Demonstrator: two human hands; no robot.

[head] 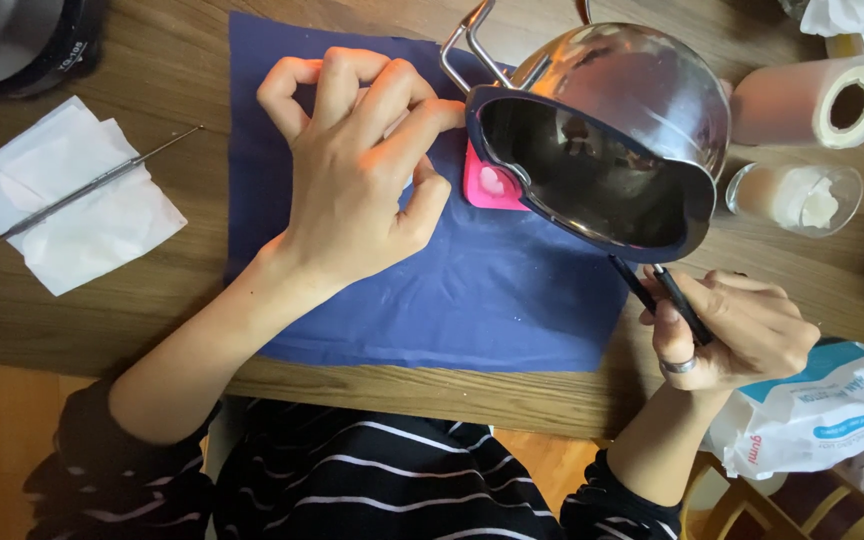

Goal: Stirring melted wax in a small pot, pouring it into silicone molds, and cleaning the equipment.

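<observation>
Right hand holds tweezers (grip closed).

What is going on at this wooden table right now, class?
A person in a striped top rests their left hand on a dark blue cloth mat, fingers curled. Their right hand holds a thin black tool beside a round magnifying lamp. A slim metal pick lies on a white tissue to the left.
</observation>
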